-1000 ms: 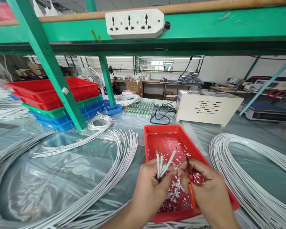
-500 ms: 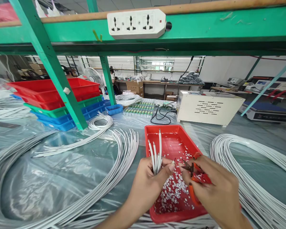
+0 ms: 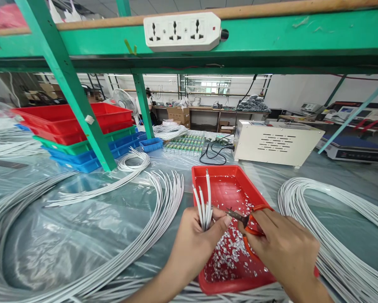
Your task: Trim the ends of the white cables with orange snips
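Observation:
My left hand (image 3: 200, 235) is closed around a few white cables (image 3: 205, 202), whose ends stand up above the fingers. Its thumb and forefinger pinch a cable end beside the tool's tips. Orange-handled cutters (image 3: 244, 219) are gripped in my right hand (image 3: 280, 244), their blades touching or very near the left fingertips. Whether the blades are closed on a wire is too small to tell. Both hands are over a red tray (image 3: 231, 288) scattered with small silvery clear scraps (image 3: 231, 248).
Bundles of white cable lie left (image 3: 138, 248) and right (image 3: 331, 223). Behind stand a beige machine (image 3: 277, 143), stacked bins (image 3: 72, 122) and a small blue bin (image 3: 151, 144). A green post (image 3: 65, 84) and a shelf beam with a socket strip (image 3: 182, 31) cross above. People sit in the background.
The cutters have turned and moved left, bringing their blades to my left fingertips. My right hand has rotated with them. The cables in my left hand have shifted slightly left.

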{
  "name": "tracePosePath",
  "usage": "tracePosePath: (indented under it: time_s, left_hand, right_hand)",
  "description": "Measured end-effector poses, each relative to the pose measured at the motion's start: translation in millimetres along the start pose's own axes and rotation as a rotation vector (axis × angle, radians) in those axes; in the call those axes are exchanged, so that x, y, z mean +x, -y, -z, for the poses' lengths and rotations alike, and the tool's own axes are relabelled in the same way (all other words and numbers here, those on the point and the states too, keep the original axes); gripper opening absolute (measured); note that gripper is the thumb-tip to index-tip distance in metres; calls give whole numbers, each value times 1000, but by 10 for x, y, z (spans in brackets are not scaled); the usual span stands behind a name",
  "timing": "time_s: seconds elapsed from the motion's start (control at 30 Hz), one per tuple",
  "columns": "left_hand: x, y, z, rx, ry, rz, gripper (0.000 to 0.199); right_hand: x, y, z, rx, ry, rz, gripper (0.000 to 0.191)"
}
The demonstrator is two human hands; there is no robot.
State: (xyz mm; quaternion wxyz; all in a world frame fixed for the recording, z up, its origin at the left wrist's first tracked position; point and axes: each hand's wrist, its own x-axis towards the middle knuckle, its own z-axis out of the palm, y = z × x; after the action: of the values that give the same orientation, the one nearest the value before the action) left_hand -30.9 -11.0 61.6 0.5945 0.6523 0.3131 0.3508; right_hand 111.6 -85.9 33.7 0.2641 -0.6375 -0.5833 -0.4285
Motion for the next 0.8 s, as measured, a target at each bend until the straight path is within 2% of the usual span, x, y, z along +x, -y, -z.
tracePosePath:
  time_s: [0.2,0.5,0.63,0.8]
  left_hand:
    - [-30,0,6,-1,32,-47,17]
    - [-37,9,-1,22,-19,-89,8]
    - [-36,-5,13,7,1,-105,8]
    - [-63,50,-32,-29,-47,-26,9]
  right_hand:
    - [-36,2,-57,14,13,-14,33]
    - [-80,31,-105,39,2,-40,35]
    - [-70,62,-122,31,-7,-30,37]
    - [-204,-15,-107,20,19,-2,38]
